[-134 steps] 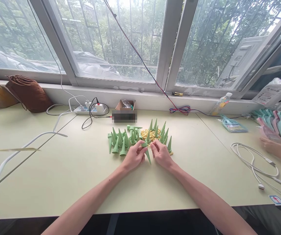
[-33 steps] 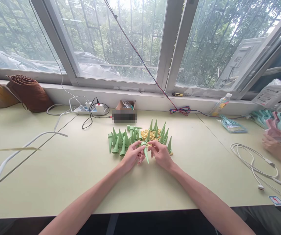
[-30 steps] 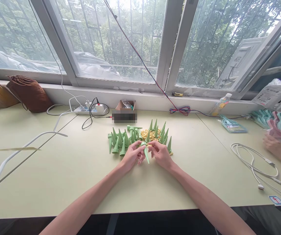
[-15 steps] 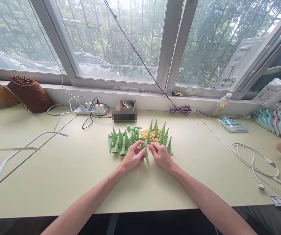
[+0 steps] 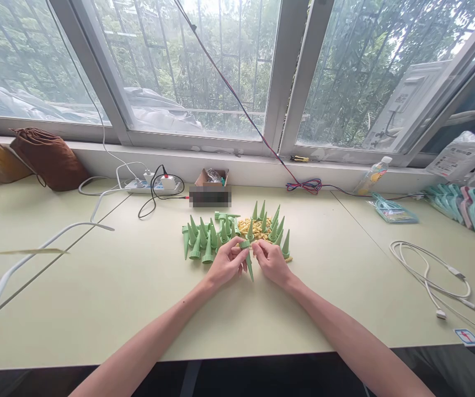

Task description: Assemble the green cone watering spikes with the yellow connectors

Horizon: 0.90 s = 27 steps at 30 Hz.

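Note:
My left hand (image 5: 225,264) is closed round a green plastic cone spike (image 5: 249,263), wide end up and point slanting down toward me. My right hand (image 5: 271,262) pinches at the spike's wide end, fingers together; what it holds there is too small to name. Just behind my hands lies a heap of small yellow pieces (image 5: 257,227). Several green cones (image 5: 204,241) stand or lie to its left, and several more cones (image 5: 277,227) stand upright on its right.
The pale green table (image 5: 108,286) runs under a window sill. A power strip (image 5: 154,185) with cables and a small cardboard box (image 5: 211,177) sit behind. A white cable (image 5: 431,275) lies at right, with a bottle (image 5: 372,176) and pastel clips (image 5: 469,208) beyond. A brown pouch (image 5: 47,157) rests far left.
The spike has turned in my hands, its point swinging slightly. The other person's hand at the far right edge has moved out of view.

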Available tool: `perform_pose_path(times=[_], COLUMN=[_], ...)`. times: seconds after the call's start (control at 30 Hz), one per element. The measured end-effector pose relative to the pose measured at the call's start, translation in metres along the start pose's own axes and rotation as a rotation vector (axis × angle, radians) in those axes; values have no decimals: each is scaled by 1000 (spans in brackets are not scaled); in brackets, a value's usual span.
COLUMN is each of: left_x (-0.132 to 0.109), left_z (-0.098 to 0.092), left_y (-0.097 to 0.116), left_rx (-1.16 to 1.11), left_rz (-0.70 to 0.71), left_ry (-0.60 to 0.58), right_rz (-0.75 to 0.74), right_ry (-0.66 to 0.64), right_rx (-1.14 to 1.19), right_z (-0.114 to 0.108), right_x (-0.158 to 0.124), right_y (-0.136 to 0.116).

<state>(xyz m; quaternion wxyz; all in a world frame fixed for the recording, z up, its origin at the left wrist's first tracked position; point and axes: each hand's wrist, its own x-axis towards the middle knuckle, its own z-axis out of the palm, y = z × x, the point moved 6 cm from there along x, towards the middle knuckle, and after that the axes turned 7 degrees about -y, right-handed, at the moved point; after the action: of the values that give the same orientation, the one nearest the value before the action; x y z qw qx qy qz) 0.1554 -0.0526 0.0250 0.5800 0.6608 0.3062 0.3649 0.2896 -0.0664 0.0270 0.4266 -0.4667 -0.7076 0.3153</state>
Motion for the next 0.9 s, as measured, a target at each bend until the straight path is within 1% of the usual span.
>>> perform_pose_path(times=[0.1,0.3,0.5,0.57,0.67,0.8,0.9], left_x=[2,5,4,4,4,3,2], left_z=[0,-4,1,2,2,1,2], left_y=[-5,-17,-19,-18,-17,-15,-14], left_rx=[-134,-394,-539,-532,-463,-310,-169], left_rz=[-78,-144,-241,-239,-206,-155,-115], left_ry=[4,4,-44,-55,-85,-88,-76], right_rz=[5,-23,-67,-54,-35,-22,-12], right_ry=[4,-11,-28,-27,-19,-16,13], right_rx=[48,93,98,101,107,114,97], right_z=[0,-1,0,0,-1,-1,-2], right_x=[0,-2,-2,-2,-2,-3,-2], right_y=[0,-6,-6,-4,-3,0,3])
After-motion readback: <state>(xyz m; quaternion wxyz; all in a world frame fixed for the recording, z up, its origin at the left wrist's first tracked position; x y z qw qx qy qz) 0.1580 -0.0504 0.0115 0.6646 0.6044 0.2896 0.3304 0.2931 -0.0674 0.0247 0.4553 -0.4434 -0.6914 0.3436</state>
